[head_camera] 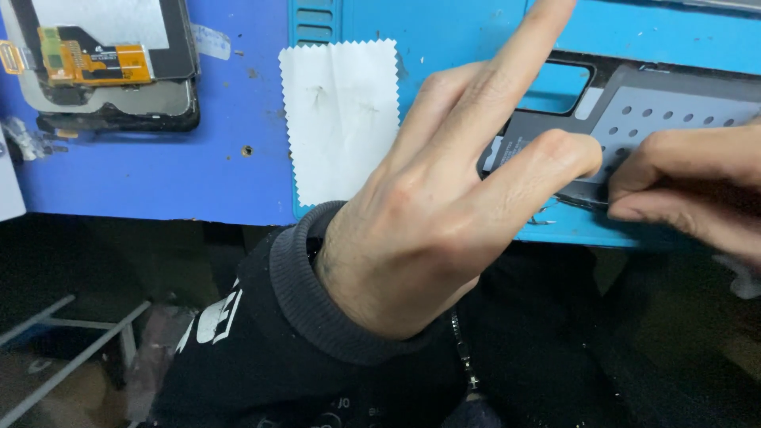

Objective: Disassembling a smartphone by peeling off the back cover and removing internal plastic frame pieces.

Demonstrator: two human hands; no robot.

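Centrally, the left hand (420,214) presses a bent finger onto the flat grey phone back panel dotted with small round holes (666,119), its forefinger stretched out toward one o'clock, gripping nothing. At three o'clock the right hand (697,186) pinches the panel's near edge. This panel lies on the light blue rubber work mat (444,24). A white pinked-edge wiping cloth (341,119) lies at eleven o'clock, a dismantled phone screen with orange flex cable (103,63) at ten.

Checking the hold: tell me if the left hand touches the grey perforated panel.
Touching. The head view shows the left hand pressing a bent finger onto the grey perforated panel.
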